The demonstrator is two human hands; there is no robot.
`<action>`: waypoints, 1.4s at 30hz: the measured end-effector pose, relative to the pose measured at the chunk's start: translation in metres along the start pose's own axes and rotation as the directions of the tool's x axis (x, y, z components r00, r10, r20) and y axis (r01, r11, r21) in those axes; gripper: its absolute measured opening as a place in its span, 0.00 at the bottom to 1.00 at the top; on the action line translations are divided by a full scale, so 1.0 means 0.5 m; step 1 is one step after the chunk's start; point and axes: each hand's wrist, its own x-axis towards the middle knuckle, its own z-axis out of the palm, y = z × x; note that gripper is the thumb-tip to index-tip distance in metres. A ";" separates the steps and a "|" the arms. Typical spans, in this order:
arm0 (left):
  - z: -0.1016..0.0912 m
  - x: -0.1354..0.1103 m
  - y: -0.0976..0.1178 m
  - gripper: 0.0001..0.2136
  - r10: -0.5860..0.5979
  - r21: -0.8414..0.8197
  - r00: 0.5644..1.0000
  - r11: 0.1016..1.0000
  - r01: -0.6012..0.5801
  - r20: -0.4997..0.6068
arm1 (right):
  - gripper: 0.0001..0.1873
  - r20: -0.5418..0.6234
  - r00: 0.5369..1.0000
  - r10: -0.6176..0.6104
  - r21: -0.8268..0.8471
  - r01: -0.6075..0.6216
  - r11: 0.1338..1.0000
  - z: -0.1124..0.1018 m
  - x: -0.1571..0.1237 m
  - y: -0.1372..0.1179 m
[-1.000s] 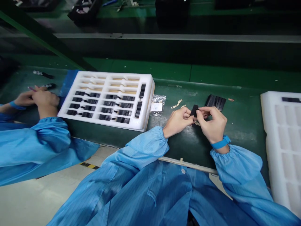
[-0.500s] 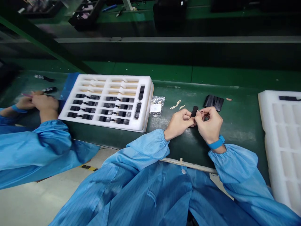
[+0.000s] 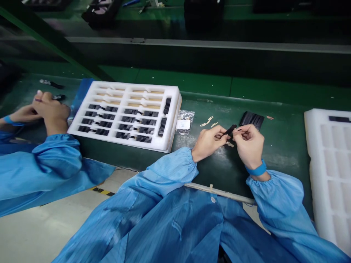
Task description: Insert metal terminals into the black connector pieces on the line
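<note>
My left hand [image 3: 208, 143] is closed on a small black strip [image 3: 230, 129], which is tilted up to the right. Close beside the strip's end, my right hand [image 3: 250, 144] is in a pinch; a tiny dark bit shows at its fingertips, too small to name. Below the fingers a cream-coloured flat piece [image 3: 229, 144] lies on the green bench [image 3: 219, 170]. A black slotted sheet [image 3: 252, 119] rests just behind my right hand. Other cream scraps [image 3: 207, 121] lie beyond my left hand.
A white foam tray [image 3: 173, 120] with rows of black parts stands left, by a clear bag [image 3: 183, 125] with a white label. Another foam tray [image 3: 315, 157] is at the right edge. A co-worker's hands [image 3: 51, 109] are at far left. A green bar [image 3: 55, 42] slants overhead.
The black strip has turned from nearly upright to a slant. My right hand has shifted slightly right, and the cream piece below the fingers now shows. The co-worker's hands moved too.
</note>
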 end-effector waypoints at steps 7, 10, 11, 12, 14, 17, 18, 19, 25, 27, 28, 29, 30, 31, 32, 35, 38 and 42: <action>-0.018 0.005 -0.008 0.07 0.015 0.260 0.999 0.965 -0.025 0.043 | 0.07 0.039 0.999 0.029 -0.074 -0.026 0.997 -0.003 0.008 0.015; -0.017 0.014 -0.008 0.07 -0.131 -0.029 0.988 0.991 0.134 0.086 | 0.12 -0.031 0.997 -0.073 -0.079 0.071 0.994 -0.011 0.013 0.012; -0.017 0.018 -0.006 0.08 -0.175 -0.133 0.978 0.973 0.189 0.114 | 0.11 -0.062 0.993 -0.097 -0.055 0.093 0.994 -0.015 0.016 0.010; -0.017 0.020 -0.003 0.09 -0.205 -0.216 0.969 0.948 0.232 0.140 | 0.10 -0.077 0.992 -0.103 -0.021 0.102 0.995 -0.019 0.018 0.009; -0.017 0.024 0.004 0.12 -0.233 -0.312 0.958 0.909 0.276 0.170 | 0.07 -0.036 0.997 -0.073 0.052 0.074 0.996 -0.025 0.022 0.006; -0.018 0.024 0.012 0.14 -0.233 -0.351 0.956 0.892 0.284 0.179 | 0.08 0.094 0.996 -0.010 0.122 -0.001 0.993 -0.030 0.023 0.002; -0.018 0.023 0.013 0.15 -0.230 -0.355 0.957 0.892 0.280 0.178 | 0.08 0.123 0.992 -0.001 0.131 -0.015 0.991 -0.030 0.023 0.000; -0.017 0.022 0.013 0.15 -0.223 -0.358 0.958 0.893 0.274 0.177 | 0.08 0.147 0.989 0.004 0.135 -0.024 0.991 -0.030 0.022 -0.001; -0.015 0.018 0.005 0.16 -0.167 -0.344 0.969 0.912 0.223 0.185 | 0.09 0.190 0.981 0.029 0.144 -0.057 0.988 -0.024 0.017 -0.006; -0.015 0.016 0.003 0.17 -0.159 -0.338 0.967 0.915 0.221 0.201 | 0.09 0.174 0.984 0.031 0.152 -0.058 0.987 -0.022 0.017 -0.006; -0.015 0.016 0.002 0.17 -0.155 -0.336 0.966 0.916 0.220 0.209 | 0.09 0.168 0.985 0.031 0.155 -0.057 0.986 -0.022 0.017 -0.005; -0.015 0.015 0.001 0.17 -0.149 -0.335 0.965 0.917 0.217 0.216 | 0.09 0.165 0.986 0.032 0.157 -0.058 0.986 -0.023 0.018 -0.005; -0.015 0.015 0.000 0.18 -0.141 -0.337 0.964 0.917 0.212 0.224 | 0.10 0.167 0.985 0.035 0.158 -0.062 0.986 -0.024 0.019 -0.004; -0.015 0.015 0.000 0.18 -0.133 -0.340 0.964 0.917 0.207 0.230 | 0.10 0.172 0.984 0.041 0.158 -0.069 0.985 -0.025 0.020 -0.004; -0.016 0.016 -0.001 0.18 -0.127 -0.342 0.963 0.917 0.205 0.237 | 0.10 0.182 0.982 0.050 0.157 -0.079 0.985 -0.028 0.022 -0.003; -0.021 0.019 0.003 0.20 -0.113 -0.353 0.957 0.912 0.207 0.267 | 0.12 0.251 0.964 0.085 0.151 -0.126 0.980 -0.040 0.031 0.001; -0.032 0.019 0.018 0.21 -0.129 -0.372 0.931 0.891 0.260 0.342 | 0.13 0.368 0.924 0.103 0.202 -0.188 0.961 -0.055 0.039 0.006; -0.047 0.014 0.036 0.22 -0.181 -0.398 0.836 0.813 0.424 0.519 | 0.14 0.515 0.855 0.062 0.356 -0.279 0.892 -0.062 0.035 0.001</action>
